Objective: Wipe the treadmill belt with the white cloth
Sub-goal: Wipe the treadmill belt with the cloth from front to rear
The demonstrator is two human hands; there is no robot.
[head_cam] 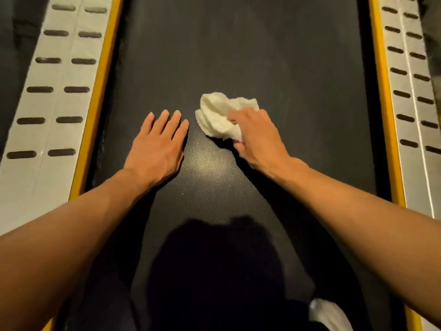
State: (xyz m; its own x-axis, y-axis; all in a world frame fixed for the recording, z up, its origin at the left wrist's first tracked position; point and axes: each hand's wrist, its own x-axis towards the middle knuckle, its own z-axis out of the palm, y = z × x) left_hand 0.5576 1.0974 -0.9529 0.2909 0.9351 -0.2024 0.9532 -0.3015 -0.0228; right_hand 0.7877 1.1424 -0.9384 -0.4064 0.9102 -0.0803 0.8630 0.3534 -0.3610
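The black textured treadmill belt [238, 56] runs from the bottom of the view to the top. A crumpled white cloth [217, 115] lies on it near the middle. My right hand [257, 137] grips the cloth's near right part and presses it onto the belt. Just left of the cloth, my left hand [157, 144] rests flat on the belt, palm down, fingers spread a little, holding nothing. A patch of light shines on the belt between my two hands.
Yellow strips edge the belt on both sides. Beyond them run silver side rails, left [55, 75] and right [410, 75], with dark oval grip pads. My shadow darkens the near belt. A white shoe [327, 314] shows at the bottom right.
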